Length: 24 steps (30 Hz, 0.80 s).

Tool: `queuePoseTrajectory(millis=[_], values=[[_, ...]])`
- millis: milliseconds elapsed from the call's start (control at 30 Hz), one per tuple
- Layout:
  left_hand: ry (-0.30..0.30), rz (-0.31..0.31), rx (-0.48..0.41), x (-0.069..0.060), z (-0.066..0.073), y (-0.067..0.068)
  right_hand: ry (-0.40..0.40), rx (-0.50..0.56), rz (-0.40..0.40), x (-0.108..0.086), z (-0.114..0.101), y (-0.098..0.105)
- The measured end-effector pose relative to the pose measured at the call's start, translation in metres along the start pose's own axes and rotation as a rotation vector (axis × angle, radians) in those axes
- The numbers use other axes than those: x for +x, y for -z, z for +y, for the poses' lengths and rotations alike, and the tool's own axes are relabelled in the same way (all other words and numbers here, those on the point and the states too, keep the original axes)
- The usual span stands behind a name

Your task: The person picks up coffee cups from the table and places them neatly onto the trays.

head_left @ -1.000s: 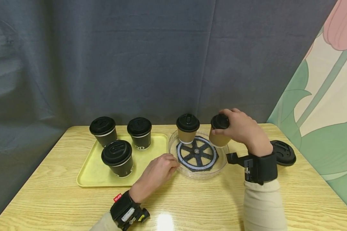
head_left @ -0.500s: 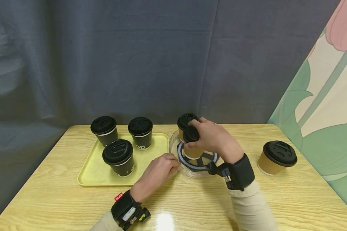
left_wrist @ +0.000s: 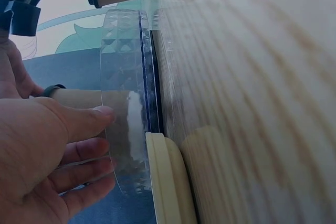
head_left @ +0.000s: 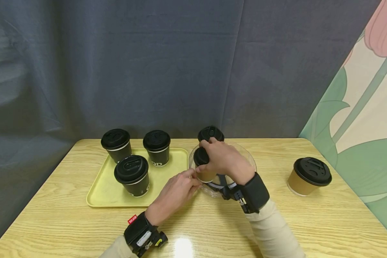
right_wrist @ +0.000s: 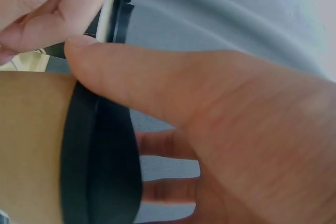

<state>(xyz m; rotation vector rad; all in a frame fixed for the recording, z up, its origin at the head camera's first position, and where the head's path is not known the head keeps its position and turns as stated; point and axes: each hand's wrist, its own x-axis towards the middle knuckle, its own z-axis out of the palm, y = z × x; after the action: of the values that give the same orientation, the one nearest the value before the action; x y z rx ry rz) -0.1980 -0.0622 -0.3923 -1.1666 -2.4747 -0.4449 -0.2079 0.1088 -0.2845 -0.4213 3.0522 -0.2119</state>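
A brown paper cup with a black lid (head_left: 201, 156) is gripped by my right hand (head_left: 224, 159), thumb on the near side and fingers beyond, at the left part of a clear round tray (head_left: 249, 159). Whether its base touches the tray floor is hard to tell. Behind it stands another black-lidded cup (head_left: 210, 133), its body mostly hidden. My left hand (head_left: 177, 190) pinches the tray's near-left rim; in the left wrist view the thumb (left_wrist: 94, 119) lies at the clear wall (left_wrist: 121, 56). Under the tray, a dark spoked base shows partly.
To the left, a yellow tray (head_left: 106, 195) carries several black lidded cups (head_left: 132, 175). A brown lidded cup (head_left: 309, 175) stands alone on the table's right side. A grey curtain (head_left: 167, 71) hangs behind the wooden table (head_left: 206, 229).
My right hand has carried the brown cup leftward and nearer, from the clear tray's right side to its left side. The left hand has stayed at the rim.
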Motion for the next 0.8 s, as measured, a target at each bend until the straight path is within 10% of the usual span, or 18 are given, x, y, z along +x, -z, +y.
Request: queuePoseTrajectory(millis=[800], values=[[-0.021, 0.024, 0.082, 0.0004, -0.0018, 0.0002, -0.013, -0.051, 0.002, -0.0016, -0.0054, -0.0037]])
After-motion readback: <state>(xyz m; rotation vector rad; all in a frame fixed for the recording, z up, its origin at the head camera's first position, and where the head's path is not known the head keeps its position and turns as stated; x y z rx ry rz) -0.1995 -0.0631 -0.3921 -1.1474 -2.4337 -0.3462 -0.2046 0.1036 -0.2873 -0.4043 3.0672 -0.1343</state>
